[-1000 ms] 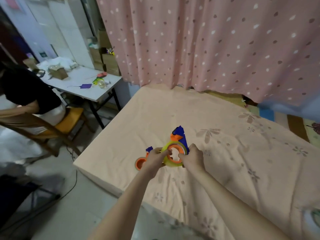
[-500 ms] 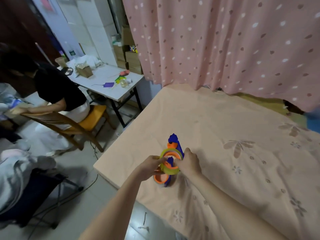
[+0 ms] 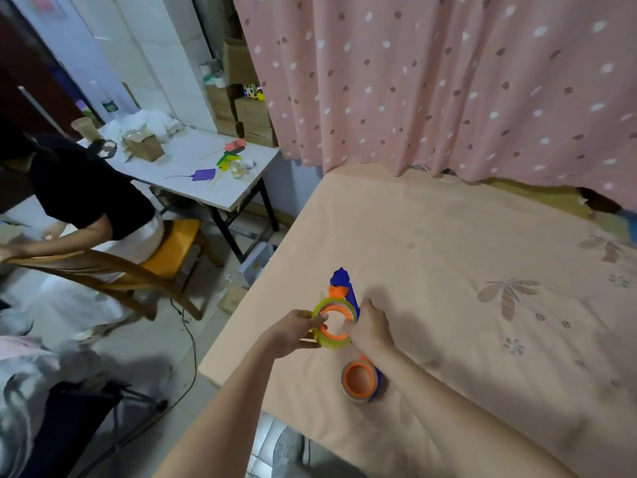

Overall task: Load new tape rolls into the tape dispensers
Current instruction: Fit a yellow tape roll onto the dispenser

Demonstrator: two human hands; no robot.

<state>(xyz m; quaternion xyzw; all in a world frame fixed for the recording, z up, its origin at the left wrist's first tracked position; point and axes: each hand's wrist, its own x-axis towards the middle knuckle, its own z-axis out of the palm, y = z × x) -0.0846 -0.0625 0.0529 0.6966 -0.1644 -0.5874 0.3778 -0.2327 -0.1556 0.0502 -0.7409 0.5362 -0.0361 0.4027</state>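
Tape roll (image 3: 331, 326), yellow-green with an orange hub showing in its centre, is sitting just below the middle of the frame, above the near edge of the bed (image 3: 448, 243), with the blue tape dispenser (image 3: 344, 286) projecting from behind it toward the upper centre. The left hand (image 3: 293, 332) is pinching the roll's left rim and the right hand (image 3: 368, 326) is closing on its right rim, so both are clamped on the same roll. The step in hand appears to be seating the roll on the dispenser's hub (a judgement from the grip). To do it well, the roll should be kept square to the hub and pressed evenly from both sides, since a tilted roll would likely jam. Whether it is already fully seated cannot be told. A second dispenser (image 3: 362, 379), orange hub and blue body, is lying on the bed just below the right wrist; it seems to carry a thin brownish roll, though this is uncertain.

Containers: in the upper left of the frame, a small open cardboard box (image 3: 144, 146) is standing on a white worktop (image 3: 213, 188); its contents cannot be made out. Stacked cartons (image 3: 248, 112) beyond are shut.
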